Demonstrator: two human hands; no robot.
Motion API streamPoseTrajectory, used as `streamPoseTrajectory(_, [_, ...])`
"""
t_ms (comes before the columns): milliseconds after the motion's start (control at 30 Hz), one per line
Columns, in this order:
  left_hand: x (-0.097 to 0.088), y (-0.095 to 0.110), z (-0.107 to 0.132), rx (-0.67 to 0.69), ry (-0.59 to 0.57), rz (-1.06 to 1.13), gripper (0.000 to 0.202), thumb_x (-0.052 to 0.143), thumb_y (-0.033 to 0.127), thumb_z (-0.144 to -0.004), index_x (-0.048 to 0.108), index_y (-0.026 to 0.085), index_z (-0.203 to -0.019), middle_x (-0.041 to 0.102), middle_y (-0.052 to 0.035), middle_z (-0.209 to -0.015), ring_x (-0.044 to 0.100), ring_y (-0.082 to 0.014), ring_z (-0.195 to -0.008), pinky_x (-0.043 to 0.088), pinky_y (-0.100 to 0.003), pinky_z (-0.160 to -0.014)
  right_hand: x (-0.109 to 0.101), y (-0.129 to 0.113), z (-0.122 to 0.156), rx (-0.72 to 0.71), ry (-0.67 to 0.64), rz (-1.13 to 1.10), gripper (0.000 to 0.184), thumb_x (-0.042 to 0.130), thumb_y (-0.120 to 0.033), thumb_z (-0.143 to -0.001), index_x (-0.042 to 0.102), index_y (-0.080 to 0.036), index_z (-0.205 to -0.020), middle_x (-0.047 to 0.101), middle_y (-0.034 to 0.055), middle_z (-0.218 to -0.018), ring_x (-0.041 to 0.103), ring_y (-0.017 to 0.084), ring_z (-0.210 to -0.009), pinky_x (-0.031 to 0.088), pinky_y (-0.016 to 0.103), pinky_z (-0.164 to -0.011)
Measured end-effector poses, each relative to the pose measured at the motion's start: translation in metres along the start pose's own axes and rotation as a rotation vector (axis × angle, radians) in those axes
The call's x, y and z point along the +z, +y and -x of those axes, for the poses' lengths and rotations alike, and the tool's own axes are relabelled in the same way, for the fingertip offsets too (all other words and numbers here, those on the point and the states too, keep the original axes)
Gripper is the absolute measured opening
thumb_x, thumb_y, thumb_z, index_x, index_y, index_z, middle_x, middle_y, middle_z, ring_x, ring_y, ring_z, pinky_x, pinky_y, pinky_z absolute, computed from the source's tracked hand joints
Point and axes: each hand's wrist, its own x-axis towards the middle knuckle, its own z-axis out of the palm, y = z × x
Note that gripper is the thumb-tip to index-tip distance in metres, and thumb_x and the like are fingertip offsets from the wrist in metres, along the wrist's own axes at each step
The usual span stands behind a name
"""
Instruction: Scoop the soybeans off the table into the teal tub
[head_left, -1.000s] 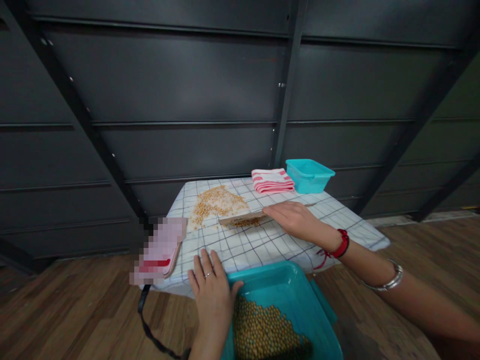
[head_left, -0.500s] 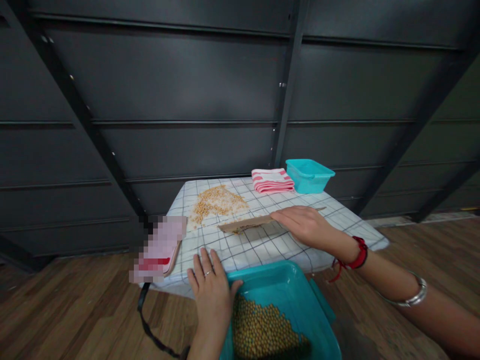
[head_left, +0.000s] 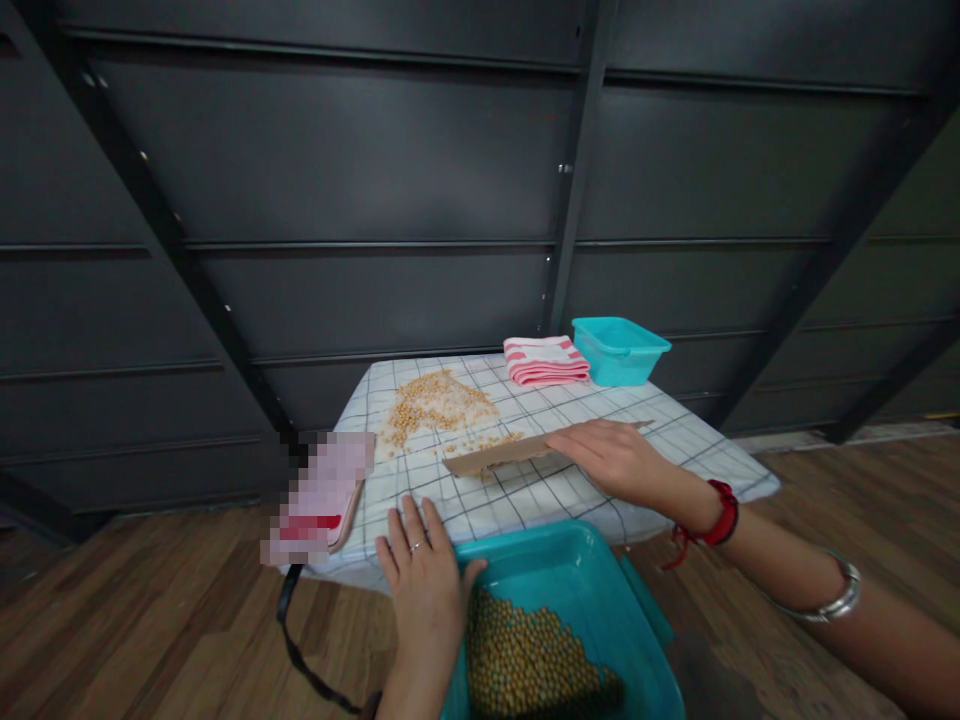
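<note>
My right hand [head_left: 609,455] grips a strip of cardboard [head_left: 499,455], held on edge low over the checked cloth. Just beyond the strip lies a short trail of soybeans [head_left: 491,440]. Farther back on the left is a larger heap of soybeans and white grains [head_left: 435,405]. My left hand [head_left: 426,575] lies with its fingers spread over the table's front edge, its thumb at the rim of a teal basin [head_left: 592,560]. Many soybeans [head_left: 525,655] fill the lower part of that basin, which sits just below the table edge.
A phone [head_left: 322,495] with a black strap lies at the table's left edge. At the back right are a folded pink-and-white towel [head_left: 546,360] and a smaller teal basin [head_left: 619,352]. A dark panelled wall [head_left: 375,180] rises behind the cloth-covered table [head_left: 480,510].
The cardboard strip in my right hand has shifted slightly towards me and to the right. More of the soybean trail shows behind it. My left hand stays in place.
</note>
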Motion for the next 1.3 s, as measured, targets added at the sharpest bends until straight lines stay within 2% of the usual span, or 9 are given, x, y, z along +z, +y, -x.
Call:
streamPoseTrajectory(133, [0.004,-0.001,0.001,0.012,0.025,-0.016,0.070,0.064,0.035,-0.068,0.044,0.001,-0.125,0.042,-0.0274,-0.134,0.036,-0.0410,-0.124,0.031,-0.058,-0.099,-0.002,0.003,-0.005,-0.002,0.042,0.009,0.030,0.031,-0.001,-0.085,0.057,-0.010,-0.097,0.068,0.0075,-0.082,0.061,0.013,-0.072,0.050,0.026,-0.063])
streamPoseTrajectory(300, [0.006,-0.001,0.002,0.007,0.026,-0.017,0.072,0.065,0.037,-0.067,0.044,0.000,-0.125,0.042,-0.0271,-0.134,0.036,-0.0412,-0.124,0.031,-0.058,-0.099,0.014,0.016,0.000,0.000,0.041,0.077,0.026,0.035,-0.003,-0.086,0.058,-0.011,-0.095,0.068,0.0069,-0.081,0.061,0.013,-0.068,0.049,0.027,-0.061])
streamPoseTrajectory(400, [0.006,0.000,0.002,0.002,0.029,-0.008,0.072,0.065,0.036,-0.067,0.043,0.000,-0.125,0.041,-0.0273,-0.134,0.035,-0.0413,-0.124,0.030,-0.058,-0.099,0.019,0.015,0.006,0.009,0.025,0.057,0.025,0.035,-0.003,-0.086,0.058,-0.010,-0.094,0.067,0.0076,-0.079,0.060,0.014,-0.067,0.048,0.027,-0.060])
streamPoseTrajectory(600, [0.006,0.000,0.001,0.001,0.027,0.008,0.072,0.065,0.036,-0.067,0.043,0.000,-0.125,0.041,-0.0274,-0.134,0.034,-0.0412,-0.125,0.029,-0.058,-0.100,0.003,-0.003,0.002,0.023,-0.001,-0.020,0.026,0.034,-0.003,-0.087,0.057,-0.009,-0.096,0.067,0.0072,-0.080,0.060,0.014,-0.070,0.048,0.027,-0.062])
streamPoseTrajectory(733, [0.009,-0.002,0.001,0.013,0.044,-0.005,0.071,0.064,0.036,-0.067,0.044,0.000,-0.125,0.041,-0.0278,-0.134,0.035,-0.0416,-0.124,0.029,-0.059,-0.099,-0.006,-0.009,-0.008,0.020,0.027,-0.021,0.027,0.033,-0.002,-0.087,0.057,-0.009,-0.096,0.067,0.0069,-0.080,0.060,0.014,-0.070,0.047,0.026,-0.061])
streamPoseTrajectory(867, [0.011,-0.003,0.001,0.027,0.063,0.003,0.070,0.063,0.037,-0.068,0.043,0.000,-0.125,0.042,-0.0280,-0.133,0.035,-0.0414,-0.124,0.029,-0.060,-0.099,-0.004,-0.004,-0.014,0.015,0.027,0.036,0.024,0.034,-0.005,-0.087,0.057,-0.008,-0.094,0.066,0.0083,-0.079,0.059,0.015,-0.067,0.046,0.027,-0.059])
streamPoseTrajectory(1067, [0.011,-0.002,0.002,0.018,0.077,-0.006,0.069,0.063,0.036,-0.068,0.044,0.001,-0.125,0.043,-0.0273,-0.133,0.036,-0.0407,-0.123,0.030,-0.059,-0.098,0.005,-0.003,-0.008,0.012,-0.067,0.075,0.025,0.034,-0.006,-0.087,0.058,-0.010,-0.093,0.066,0.0074,-0.077,0.056,0.013,-0.063,0.045,0.027,-0.056])
streamPoseTrajectory(1300, [0.007,-0.001,0.001,0.022,0.062,-0.006,0.072,0.065,0.038,-0.066,0.045,-0.001,-0.124,0.043,-0.0286,-0.132,0.036,-0.0424,-0.123,0.031,-0.059,-0.098,-0.012,-0.013,-0.004,0.021,-0.042,0.037,0.030,0.031,-0.005,-0.086,0.059,-0.012,-0.091,0.066,0.0056,-0.076,0.058,0.013,-0.063,0.046,0.026,-0.057])
